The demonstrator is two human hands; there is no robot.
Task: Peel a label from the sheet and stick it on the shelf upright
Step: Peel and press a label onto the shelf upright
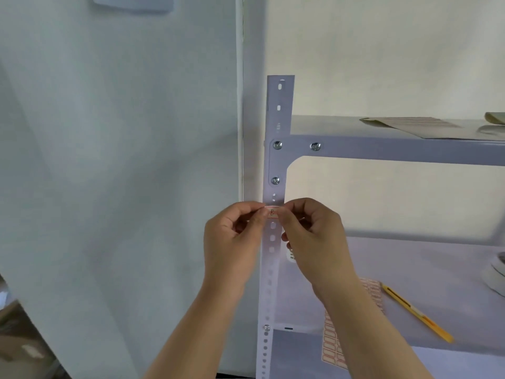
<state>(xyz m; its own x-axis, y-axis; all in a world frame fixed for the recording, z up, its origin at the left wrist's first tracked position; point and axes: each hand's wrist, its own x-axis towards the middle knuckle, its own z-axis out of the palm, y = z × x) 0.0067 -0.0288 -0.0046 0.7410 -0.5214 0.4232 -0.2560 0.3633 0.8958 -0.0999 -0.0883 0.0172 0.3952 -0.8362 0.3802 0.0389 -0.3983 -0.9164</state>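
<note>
A small white label [272, 212] with a red border and a handwritten mark lies across the front of the grey perforated shelf upright [279, 110], just below the lower bolt. My left hand [232, 242] pinches its left end and my right hand [314, 236] pinches its right end, fingertips against the upright. The label sheet [332, 343], with rows of red-bordered labels, lies on the lower shelf behind my right forearm, partly hidden by it.
A yellow utility knife [415, 313] lies on the lower shelf [451, 269] to the right of the sheet. Paper sheets [415, 127] rest on the upper shelf. A pale wall panel [117, 160] stands to the left of the upright.
</note>
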